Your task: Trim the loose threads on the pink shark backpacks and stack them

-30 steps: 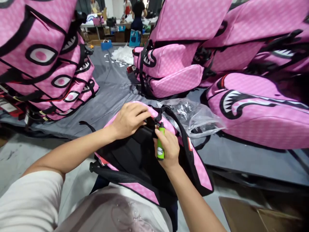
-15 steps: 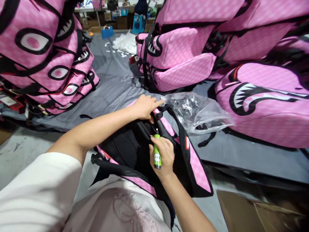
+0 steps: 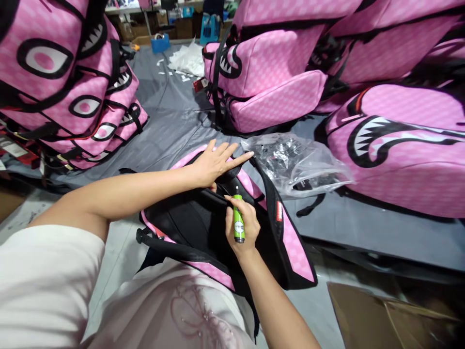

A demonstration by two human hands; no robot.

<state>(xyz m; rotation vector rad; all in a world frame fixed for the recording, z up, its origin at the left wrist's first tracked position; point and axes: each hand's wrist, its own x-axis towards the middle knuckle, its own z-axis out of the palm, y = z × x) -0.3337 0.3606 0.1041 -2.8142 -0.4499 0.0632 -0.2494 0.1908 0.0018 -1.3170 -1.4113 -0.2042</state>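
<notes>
A pink and black backpack [image 3: 298,252] lies across the table's front edge against my body, its black padded back and straps facing up. My left hand [image 3: 214,164] rests on its top end, fingers spread over the edge and a fingertip showing below, by a dark fold. My right hand [image 3: 244,220] is closed around a green marker pen [image 3: 239,218], over the middle of the back panel. The marker's narrow end points away from me and its black end toward me. Just beyond my left fingertips lies a clear plastic bag [image 3: 308,165] with dark contents I cannot make out.
Pink backpacks with eye prints [image 3: 45,58] are stacked on the left. More pink backpacks [image 3: 276,102] are piled at the back and right of the grey-covered table [image 3: 170,106]. White scraps [image 3: 187,60] and a blue tape dispenser [image 3: 160,43] lie farther back. Cardboard [image 3: 356,315] sits below right.
My left hand has shifted slightly left and down, its fingers spreading wider over the backpack's top. My right hand still holds the marker, now slightly higher in view.
</notes>
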